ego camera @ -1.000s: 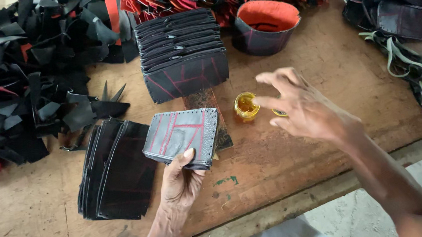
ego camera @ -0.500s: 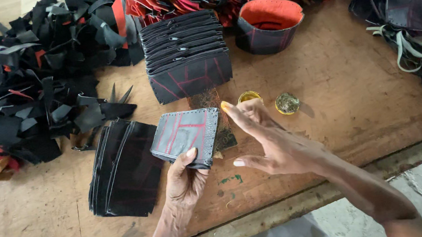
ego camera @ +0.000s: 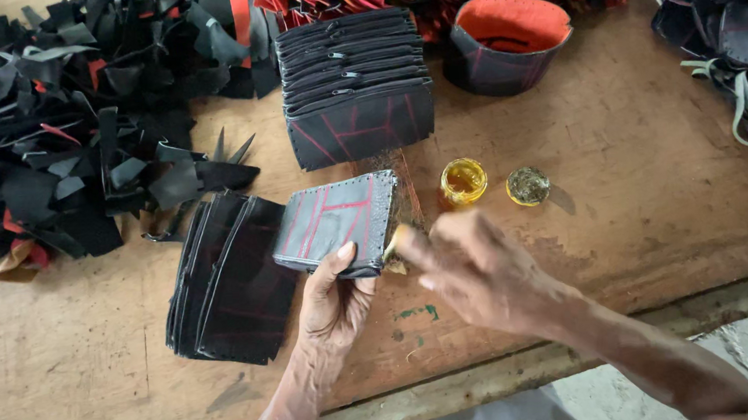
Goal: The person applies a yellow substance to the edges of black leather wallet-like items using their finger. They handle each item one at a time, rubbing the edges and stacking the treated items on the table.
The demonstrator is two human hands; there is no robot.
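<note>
Since 0.5 s ago, right hand dropped to the grey, red-stitched pouch's right edge, fingers blurred, grip unclear. Left hand pinches its lower edge above the bench; 2 yellow pots stand near, open wood rightward.

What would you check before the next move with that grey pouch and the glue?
1. Left hand grips pouch: ok.
2. Right hand at the pouch's right edge: ok.
3. Glue on the fingers: cannot tell, blurred.
4. Glue pot open, upright: ok.
5. Lid beside the pot, apart: ok.
6. Flat pile lies left of the pouch: ok.
</note>
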